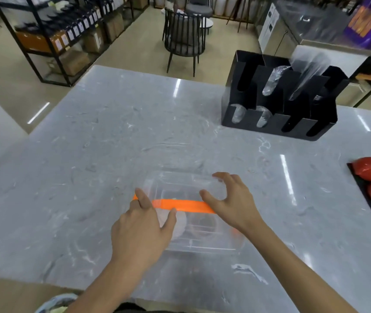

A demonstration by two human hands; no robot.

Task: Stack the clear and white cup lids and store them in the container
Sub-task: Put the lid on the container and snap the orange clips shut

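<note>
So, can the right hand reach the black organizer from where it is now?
Probably yes. The right hand rests on the clear container, and bare countertop lies between it and the black organizer, though the arm must stretch forward.

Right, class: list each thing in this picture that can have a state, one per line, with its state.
Clear container: upright on the counter, both hands on it.
Orange handle: lying across the container's top.
Left hand: fingers relaxed, resting on the handle.
Right hand: open, fingers spread over the container.
Black organizer: upright, clear items in some slots.
</note>
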